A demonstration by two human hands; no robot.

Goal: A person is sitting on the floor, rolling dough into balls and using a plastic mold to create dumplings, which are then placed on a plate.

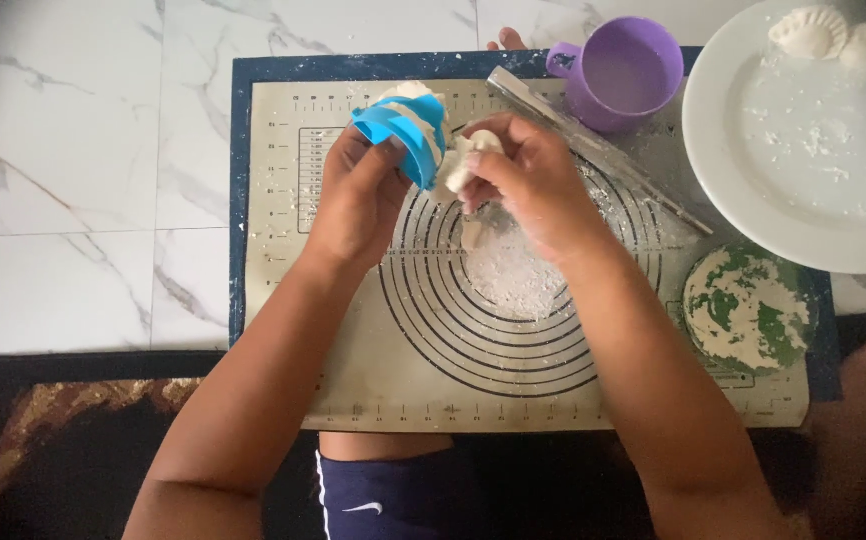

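Marble floor [73, 150] under floured baking mat [283, 300]; left hand [358, 195] grips blue dumpling mould [398, 135], right hand [528, 180] pinches dough [463, 160].

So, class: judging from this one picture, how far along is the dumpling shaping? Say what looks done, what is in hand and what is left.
Done: two shaped dumplings lie on the white plate. In hand: the left hand holds a blue dumpling press with dough in it, while the right hand pinches a dough piece beside it. Left: no spare dough shows on the floured mat, so the remainder cannot be judged.
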